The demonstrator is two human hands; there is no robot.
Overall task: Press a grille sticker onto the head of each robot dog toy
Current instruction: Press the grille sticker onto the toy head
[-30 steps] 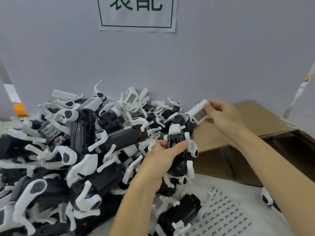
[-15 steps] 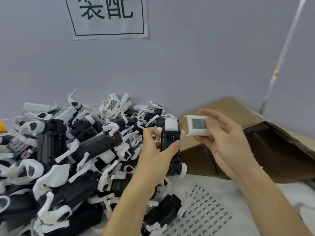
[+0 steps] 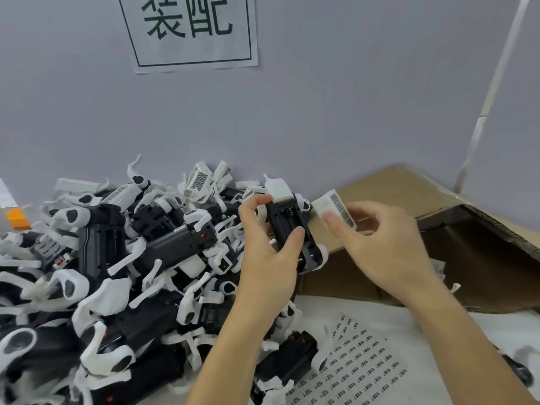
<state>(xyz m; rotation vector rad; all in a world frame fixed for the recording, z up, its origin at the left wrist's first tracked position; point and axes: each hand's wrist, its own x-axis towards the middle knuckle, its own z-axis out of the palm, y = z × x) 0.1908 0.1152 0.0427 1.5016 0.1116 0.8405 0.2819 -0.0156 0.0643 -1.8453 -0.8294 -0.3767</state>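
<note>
My left hand (image 3: pixel 267 260) grips a black and white robot dog toy (image 3: pixel 287 222) by its body, belly side toward me, above the heap. Its white head (image 3: pixel 334 210) sticks out to the right and shows a striped grille sticker. My right hand (image 3: pixel 380 247) pinches that head, thumb on its near face. A sticker sheet (image 3: pixel 359 366) with rows of small grille stickers lies on the white table below my hands.
A big heap of black and white robot dog toys (image 3: pixel 117 273) fills the left half of the table up to the grey wall. An open cardboard box (image 3: pixel 438 244) stands at the right. Another toy (image 3: pixel 289 363) lies beside the sheet.
The toy has tipped in my left hand. The head in my right hand has turned from facing me to slanting down to the right, with my thumb now on it.
</note>
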